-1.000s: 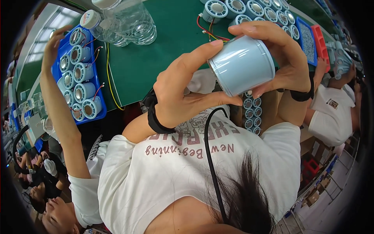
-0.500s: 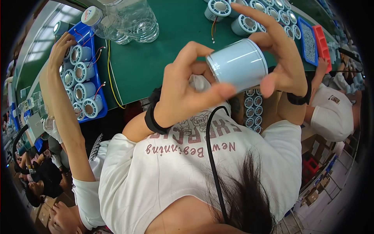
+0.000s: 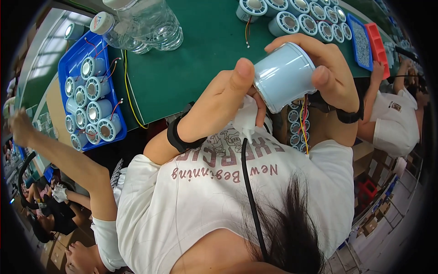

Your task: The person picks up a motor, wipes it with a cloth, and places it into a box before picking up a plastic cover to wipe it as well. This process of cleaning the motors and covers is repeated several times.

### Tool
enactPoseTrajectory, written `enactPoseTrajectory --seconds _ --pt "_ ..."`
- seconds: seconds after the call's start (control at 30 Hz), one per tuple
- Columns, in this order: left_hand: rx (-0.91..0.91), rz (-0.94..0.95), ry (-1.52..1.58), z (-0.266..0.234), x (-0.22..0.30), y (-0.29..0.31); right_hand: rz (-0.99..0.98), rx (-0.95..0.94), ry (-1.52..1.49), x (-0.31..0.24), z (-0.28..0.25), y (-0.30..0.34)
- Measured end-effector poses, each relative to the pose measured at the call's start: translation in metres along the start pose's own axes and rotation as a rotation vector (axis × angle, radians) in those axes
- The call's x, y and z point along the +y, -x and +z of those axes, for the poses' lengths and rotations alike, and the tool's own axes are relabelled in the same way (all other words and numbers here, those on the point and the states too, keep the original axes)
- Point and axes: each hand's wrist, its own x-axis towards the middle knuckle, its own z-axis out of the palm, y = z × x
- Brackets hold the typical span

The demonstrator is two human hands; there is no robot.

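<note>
My right hand (image 3: 336,75) is closed around a glossy light blue cylinder (image 3: 285,75), held tilted above the table's near edge. Its fingers curve over the far side, with the thumb at the right end. Thin red and yellow wires (image 3: 304,123) hang below it. My left hand (image 3: 219,102) is beside the cylinder's left end, thumb pointing up near the rim. A crumpled white cloth (image 3: 245,118) is gripped in its fingers, partly hidden behind the hand. Whether the left thumb presses on the cylinder, I cannot tell.
On the green table (image 3: 196,68) stand clear plastic bottles (image 3: 159,27). A blue tray (image 3: 119,130) of similar cylinders lies left, beside a co-worker's arm (image 3: 68,160). More cylinders (image 3: 288,23) stand at the far right, near a blue tray (image 3: 350,20) and a red tray (image 3: 375,41).
My left thumb has moved from the cylinder's near side up to its left rim, and the white cloth shows more. The cylinder has tilted. The co-worker's hand has left the blue tray, moving left.
</note>
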Motion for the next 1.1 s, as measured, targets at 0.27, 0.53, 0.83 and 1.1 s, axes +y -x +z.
enactPoseTrajectory --seconds 0.27,0.53,0.83,1.1 --pt "0.478 0.816 -0.634 0.001 -0.011 -0.004 -0.425 0.07 -0.213 0.025 0.005 -0.006" --pt "0.596 1.007 -0.82 -0.004 -0.02 -0.011 -0.598 -0.028 -0.07 0.028 0.0 -0.013" --pt "0.571 1.003 -0.863 -0.004 -0.017 -0.008 -0.567 0.041 -0.066 0.027 0.003 -0.008" --pt "0.531 1.008 -0.848 -0.003 -0.016 -0.005 -0.536 -0.021 -0.152 0.026 0.004 -0.009"
